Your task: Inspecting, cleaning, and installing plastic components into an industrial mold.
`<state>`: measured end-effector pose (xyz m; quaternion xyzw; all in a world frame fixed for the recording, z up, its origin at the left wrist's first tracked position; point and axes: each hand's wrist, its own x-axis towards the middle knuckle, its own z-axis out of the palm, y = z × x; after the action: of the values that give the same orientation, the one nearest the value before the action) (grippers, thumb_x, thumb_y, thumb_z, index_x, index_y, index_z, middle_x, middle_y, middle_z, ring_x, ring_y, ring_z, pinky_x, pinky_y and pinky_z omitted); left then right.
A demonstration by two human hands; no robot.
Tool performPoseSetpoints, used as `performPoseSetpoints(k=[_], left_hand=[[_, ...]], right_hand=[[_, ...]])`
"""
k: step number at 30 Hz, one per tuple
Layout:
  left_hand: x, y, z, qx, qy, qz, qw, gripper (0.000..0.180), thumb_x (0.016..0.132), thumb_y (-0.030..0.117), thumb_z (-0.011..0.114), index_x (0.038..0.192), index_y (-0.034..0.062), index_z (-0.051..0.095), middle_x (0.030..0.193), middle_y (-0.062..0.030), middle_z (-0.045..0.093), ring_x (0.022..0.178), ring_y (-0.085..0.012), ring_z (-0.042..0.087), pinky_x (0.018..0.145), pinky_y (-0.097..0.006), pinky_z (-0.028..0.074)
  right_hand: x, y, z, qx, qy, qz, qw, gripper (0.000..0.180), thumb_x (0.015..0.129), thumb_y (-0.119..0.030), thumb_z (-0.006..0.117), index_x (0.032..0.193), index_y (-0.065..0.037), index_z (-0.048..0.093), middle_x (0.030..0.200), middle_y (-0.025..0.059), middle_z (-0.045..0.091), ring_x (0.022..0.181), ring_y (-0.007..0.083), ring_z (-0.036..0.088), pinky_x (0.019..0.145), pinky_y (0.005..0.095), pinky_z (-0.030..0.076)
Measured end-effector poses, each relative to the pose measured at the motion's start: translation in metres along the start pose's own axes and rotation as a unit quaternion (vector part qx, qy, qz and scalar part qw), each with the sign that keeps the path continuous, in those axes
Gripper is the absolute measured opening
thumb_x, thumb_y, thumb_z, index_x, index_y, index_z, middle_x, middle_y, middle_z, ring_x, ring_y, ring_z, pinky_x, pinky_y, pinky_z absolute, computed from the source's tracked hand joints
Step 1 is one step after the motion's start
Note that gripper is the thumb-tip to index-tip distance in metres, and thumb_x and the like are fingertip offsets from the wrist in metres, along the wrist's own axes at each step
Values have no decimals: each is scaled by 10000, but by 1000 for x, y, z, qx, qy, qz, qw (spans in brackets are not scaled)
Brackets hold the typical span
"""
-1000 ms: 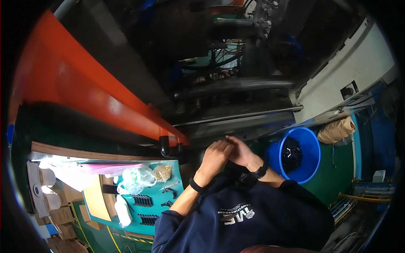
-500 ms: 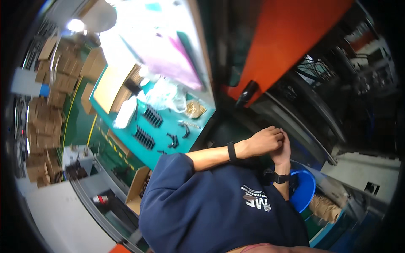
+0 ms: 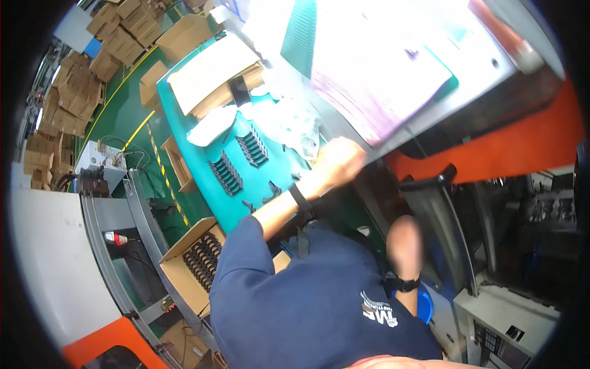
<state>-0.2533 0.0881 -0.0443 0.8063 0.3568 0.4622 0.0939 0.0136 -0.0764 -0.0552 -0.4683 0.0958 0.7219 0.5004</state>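
My left hand [image 3: 340, 161] is over the right edge of the green-topped table [image 3: 203, 184], beside a clear plastic bag [image 3: 286, 126]. Its fingers look curled in; glare and blur hide whatever they may hold. Lower right, my right hand [image 3: 404, 246] is raised near the dark machine frame [image 3: 439, 227], its fingers smeared by motion. Two rows of black ribbed plastic parts, a farther row [image 3: 252, 146] and a nearer row [image 3: 226, 174], lie on the table. A loose black part [image 3: 272, 192] rests close to my left wrist.
Papers [image 3: 381, 80] cover the bright surface ahead. A dark phone [image 3: 239, 90] lies by a cardboard stack [image 3: 212, 74]. An open carton of black parts [image 3: 200, 261] stands at my left. Behind my right wrist is a blue bucket [image 3: 425, 305]. An orange machine panel [image 3: 491, 157] bounds the right.
My hands were together near the machine and are now apart. The left has moved forward to the table edge; the right has dropped slightly. The view has turned, showing more table.
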Motion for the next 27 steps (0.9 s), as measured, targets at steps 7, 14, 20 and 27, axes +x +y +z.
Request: performPoseSetpoints(k=[7,14,20,27], left_hand=[[-67,-290,-74,152,30,-391,907,260,821,230,588,1005,57,650,1089,-203,614,989,-361,592,836,-439,471],[-136,-332,-22,202,-83,-422,880,270,829,177,543,1011,18,663,1222,-294,546,1064,-418,577,922,-460,464],[-118,-321,-50,203,-19,-418,885,221,819,159,561,943,10,669,1098,-236,610,1007,-383,583,875,-464,465],[-112,-367,-56,199,15,-379,904,189,802,139,583,915,17,673,982,-157,641,933,-345,591,832,-469,467]], right_hand=[[17,37,1,-36,-45,57,997,343,945,-315,520,704,-80,591,485,-4,341,397,112,305,388,241,260],[34,56,37,-39,-28,65,997,366,950,-307,512,686,-75,617,477,-5,348,395,112,307,390,242,268],[50,58,56,-49,-31,59,997,365,950,-297,511,675,-76,605,466,-9,341,387,113,299,390,244,269],[61,67,77,-58,-9,67,996,368,953,-292,502,669,-76,592,463,-13,330,383,111,296,386,245,267]])
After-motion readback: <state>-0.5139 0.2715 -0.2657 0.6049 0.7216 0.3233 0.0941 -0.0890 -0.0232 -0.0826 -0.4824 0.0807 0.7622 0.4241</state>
